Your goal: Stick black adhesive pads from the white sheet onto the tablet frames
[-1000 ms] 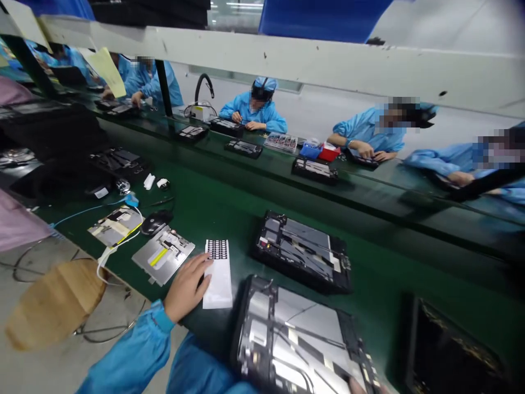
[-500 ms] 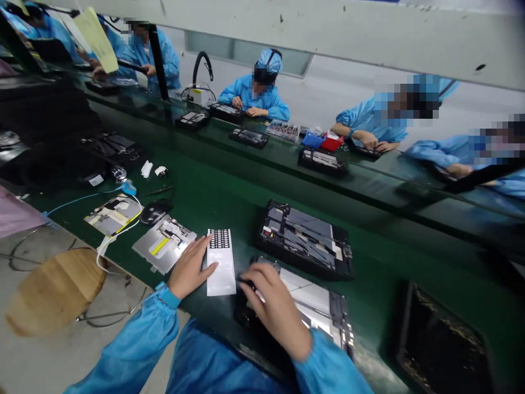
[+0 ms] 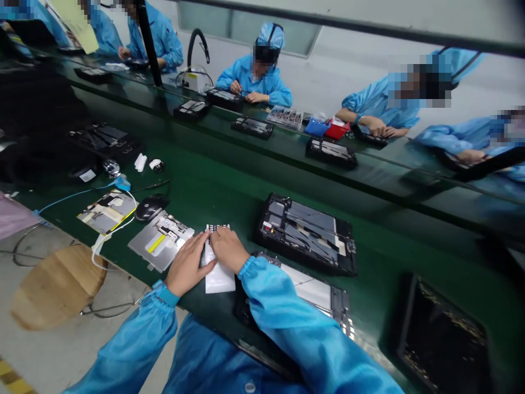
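Observation:
A white sheet of small black stickers [image 3: 220,280] lies on the green bench in front of me. My left hand [image 3: 188,266] rests open along the sheet's left edge, fingers stretched and thumb reaching onto the paper. Over the sheet's upper part, my right hand [image 3: 229,249] is closed with its fingertips down at the black stickers; what they pinch is hidden. To the right, partly under my right sleeve, sits an opened tablet-like device [image 3: 307,287] with a silvery inside. Behind it is another opened device [image 3: 307,230] with dark grey parts.
Left of my hands lie a metal panel [image 3: 161,241], a black mouse [image 3: 151,207] and a second panel with yellow edges [image 3: 107,210]. A black tray [image 3: 445,334] is at right. Beyond a raised shelf, co-workers in blue handle similar devices. A wooden stool [image 3: 59,287] stands lower left.
My right hand has moved left and away from the near device, onto the top of the sticker sheet. My left hand stays at the sheet's edge. The view has shifted slightly.

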A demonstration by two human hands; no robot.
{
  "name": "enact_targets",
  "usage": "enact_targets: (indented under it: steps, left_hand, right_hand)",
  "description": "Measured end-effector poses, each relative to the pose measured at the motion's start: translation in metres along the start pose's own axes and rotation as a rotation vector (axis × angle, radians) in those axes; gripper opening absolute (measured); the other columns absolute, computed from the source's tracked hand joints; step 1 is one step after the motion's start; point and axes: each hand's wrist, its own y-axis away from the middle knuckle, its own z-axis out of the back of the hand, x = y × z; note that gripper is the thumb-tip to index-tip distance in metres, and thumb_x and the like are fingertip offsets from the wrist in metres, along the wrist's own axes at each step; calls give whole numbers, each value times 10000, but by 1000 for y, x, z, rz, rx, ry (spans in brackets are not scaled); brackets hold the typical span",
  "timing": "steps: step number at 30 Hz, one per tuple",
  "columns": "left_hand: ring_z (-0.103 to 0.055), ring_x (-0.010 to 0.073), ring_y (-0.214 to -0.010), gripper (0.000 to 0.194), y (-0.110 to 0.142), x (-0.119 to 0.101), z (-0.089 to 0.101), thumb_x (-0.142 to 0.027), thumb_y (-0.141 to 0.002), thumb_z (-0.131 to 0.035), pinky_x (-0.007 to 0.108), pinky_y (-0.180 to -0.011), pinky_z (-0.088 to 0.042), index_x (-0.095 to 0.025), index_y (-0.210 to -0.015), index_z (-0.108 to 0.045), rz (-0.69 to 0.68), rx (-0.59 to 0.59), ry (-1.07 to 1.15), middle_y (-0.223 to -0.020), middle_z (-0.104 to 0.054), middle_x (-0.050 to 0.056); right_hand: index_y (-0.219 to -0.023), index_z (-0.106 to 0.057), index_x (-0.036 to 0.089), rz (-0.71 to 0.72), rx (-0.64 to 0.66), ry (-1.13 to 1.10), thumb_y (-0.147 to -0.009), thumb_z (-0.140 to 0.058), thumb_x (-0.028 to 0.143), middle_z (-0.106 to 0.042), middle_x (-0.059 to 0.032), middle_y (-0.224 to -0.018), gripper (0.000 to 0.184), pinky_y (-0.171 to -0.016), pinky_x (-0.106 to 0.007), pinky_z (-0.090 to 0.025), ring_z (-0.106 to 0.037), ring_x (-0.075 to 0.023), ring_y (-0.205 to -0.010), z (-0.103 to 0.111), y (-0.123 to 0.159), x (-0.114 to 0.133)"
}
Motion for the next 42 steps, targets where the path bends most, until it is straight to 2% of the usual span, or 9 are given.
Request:
enact_targets:
  steps: [4, 9, 12, 15, 18, 22, 26, 31, 42]
  left_hand:
    - [-486, 324, -1409, 781, -5, 2, 3, -460, -930, -620, 521, -1171, -412, -166, -1567, -276, -20, 6, -22, -1547, -477, 163]
    - [-424, 326, -1455, 609, -4, -7, 16, -436, -978, -563, 534, -1173, -397, -218, -1517, -385, -172, -97, -31, -1593, -412, 149]
    - [-434, 333, -1445, 605, 6, -33, 18, -457, -929, -650, 551, -1196, -357, -238, -1460, -458, -339, -116, -3, -1550, -472, 140]
    - [-380, 365, -1477, 748, 19, -70, 7, -532, -877, -695, 555, -1204, -353, -213, -1497, -423, -472, 59, 16, -1578, -434, 155]
    - [-351, 354, -1496, 741, 30, -102, -11, -468, -926, -647, 497, -1169, -431, -180, -1543, -354, -464, 190, 55, -1629, -342, 171]
    - [-352, 339, -1498, 696, 35, -121, -27, -395, -963, -605, 491, -1145, -471, -174, -1556, -313, -403, 190, 128, -1621, -354, 179]
    - [-388, 372, -1473, 635, 35, -132, -27, -399, -920, -675, 575, -1157, -429, -186, -1469, -438, -414, 107, 146, -1590, -404, 184]
    - [-585, 278, -1282, 299, 37, -141, -30, -259, -919, -688, 479, -1071, -502, -213, -1202, -603, -426, 49, 239, -1318, -659, 109]
    - [-630, 252, -1170, 131, 36, -153, -30, -213, -917, -692, 435, -997, -489, -200, -1043, -659, -446, 13, 255, -1186, -709, 74]
  right_hand:
    - [-988, -572, 177, 33, -41, -157, -1034, -475, 169, -606, -61, -994, 107, -869, -314, -496, -585, -177, -955, 49, 26, 1]
    - [-944, -492, 231, 65, -300, -611, -1061, -429, 230, -493, -11, -942, 133, -797, -274, -457, -525, -150, -873, 113, 138, -7]
    - [-977, -505, 243, -116, -341, -595, -1051, -447, 208, -505, -25, -988, 101, -837, -289, -450, -534, -166, -940, 100, 206, -15]
    - [-1010, -521, 248, -268, -380, -539, -1041, -455, 182, -533, -51, -1081, 99, -911, -306, -461, -556, -183, -1058, 61, 255, -19]
    - [-1045, -537, 244, -366, -477, -422, -1027, -474, 160, -544, -74, -1133, 106, -934, -329, -478, -564, -198, -1106, 28, 284, -15]
    - [-1066, -560, 220, -363, -571, -180, -1001, -516, 122, -582, -101, -1120, 126, -910, -367, -508, -585, -223, -1084, 11, 296, -3]
    - [-1067, -587, 206, -293, -568, -44, -997, -538, 123, -622, -109, -1096, 120, -898, -387, -534, -610, -233, -1056, 4, 285, 1]
    - [-1110, -593, 196, -312, -540, -16, -1004, -526, 126, -634, -120, -1104, 144, -874, -391, -559, -624, -236, -1043, -5, 272, -3]
    - [-1153, -583, 191, -357, -473, -76, -1013, -495, 101, -617, -129, -1176, 187, -965, -395, -559, -595, -227, -1145, -1, 280, -6]
